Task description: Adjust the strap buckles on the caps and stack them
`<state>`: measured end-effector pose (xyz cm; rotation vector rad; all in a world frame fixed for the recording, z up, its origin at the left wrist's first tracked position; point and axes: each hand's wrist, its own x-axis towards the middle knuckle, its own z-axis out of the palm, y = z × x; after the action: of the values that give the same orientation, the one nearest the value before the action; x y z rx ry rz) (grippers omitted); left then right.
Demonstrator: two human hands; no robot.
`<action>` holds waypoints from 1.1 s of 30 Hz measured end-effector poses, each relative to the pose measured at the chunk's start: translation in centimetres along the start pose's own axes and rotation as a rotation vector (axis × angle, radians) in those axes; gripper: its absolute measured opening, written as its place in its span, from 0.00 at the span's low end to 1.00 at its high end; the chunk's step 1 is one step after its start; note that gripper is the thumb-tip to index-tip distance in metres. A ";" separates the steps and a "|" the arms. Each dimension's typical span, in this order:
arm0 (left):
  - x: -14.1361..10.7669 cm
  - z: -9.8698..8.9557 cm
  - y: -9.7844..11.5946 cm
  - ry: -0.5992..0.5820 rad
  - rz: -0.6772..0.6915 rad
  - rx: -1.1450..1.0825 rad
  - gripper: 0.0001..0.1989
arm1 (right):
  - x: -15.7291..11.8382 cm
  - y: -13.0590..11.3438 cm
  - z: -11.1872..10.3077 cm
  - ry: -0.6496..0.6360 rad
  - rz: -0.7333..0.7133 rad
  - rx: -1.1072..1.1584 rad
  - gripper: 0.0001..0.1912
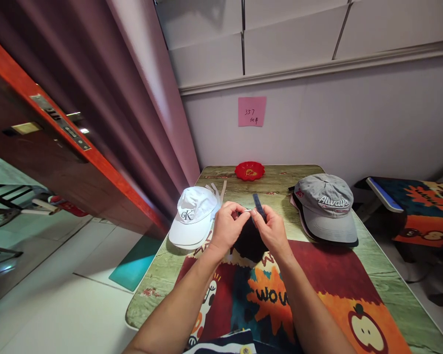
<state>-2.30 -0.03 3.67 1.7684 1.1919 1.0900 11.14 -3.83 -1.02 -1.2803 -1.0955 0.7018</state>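
Note:
My left hand (228,223) and my right hand (270,227) meet above the middle of the table, both with fingers pinched. Between and below them is a black cap (250,243), partly hidden by my hands. A dark strap (257,202) sticks up from my right fingers. Something small and whitish shows between my fingertips, where the left hand pinches; its kind is unclear. To the left lies a white cap (195,211) with a dark monogram and loose pale straps. On the right sits a stack of caps, a grey cap (327,196) on top and a dark brim beneath.
The wood-patterned table (147,295) carries a colourful printed mat (332,265). A red scalloped dish (250,170) stands at its far edge by the wall, below a pink note (251,111). A curtain and a door edge are to the left; another covered table (424,206) is at right.

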 end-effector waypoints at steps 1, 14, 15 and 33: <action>0.2 -0.3 -0.3 -0.001 -0.095 -0.108 0.05 | 0.0 -0.2 -0.2 -0.002 -0.002 0.014 0.19; 0.6 -1.3 -1.3 -0.199 -0.506 -0.790 0.11 | -0.4 -2.0 -2.0 -0.018 -0.023 -0.151 0.16; 0.6 -1.2 -1.4 -0.200 -0.514 -0.794 0.11 | -0.4 -2.0 -2.0 -0.008 -0.020 -0.184 0.16; 0.6 0.1 -1.9 -0.214 -0.620 -0.866 0.07 | -0.2 -1.9 -2.0 0.084 -0.076 -0.450 0.16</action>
<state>-2.75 1.08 2.03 0.7489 0.8416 0.8163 12.66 -5.15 0.86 -1.6210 -1.2690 0.3474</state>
